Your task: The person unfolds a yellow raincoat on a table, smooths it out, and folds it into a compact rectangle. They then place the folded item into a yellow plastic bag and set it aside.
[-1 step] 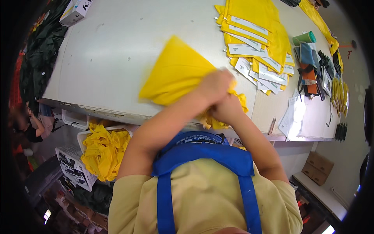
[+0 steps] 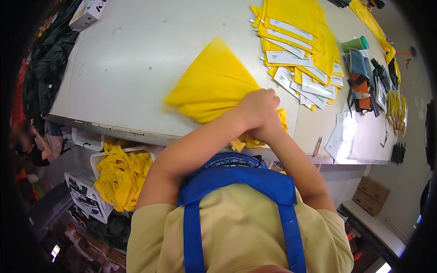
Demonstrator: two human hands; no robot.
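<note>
A piece of thin yellow fabric [image 2: 214, 84] fans out over the light table in front of me, its far corner slightly blurred. My left hand [image 2: 259, 107] is closed on the bunched end of the fabric, at the right. Just below and against it, my right hand [image 2: 267, 126] is also closed around the gathered fabric; most of its fingers are hidden. A crumpled tail of the same fabric pokes out beside and under my hands near the table's front edge.
Folded yellow pieces with white cards [image 2: 300, 59] are piled at the back right. Farther right lie a green roll [image 2: 357, 44], an orange item [image 2: 361, 95], papers [image 2: 341, 136] and small snips [image 2: 317, 146]. Below the table's left edge stands a bin heaped with yellow fabric [image 2: 123, 175].
The spread fabric has swung a little, its far corner moving right and away. My left hand has shifted slightly and shows more sharply; both hands keep their grip.
</note>
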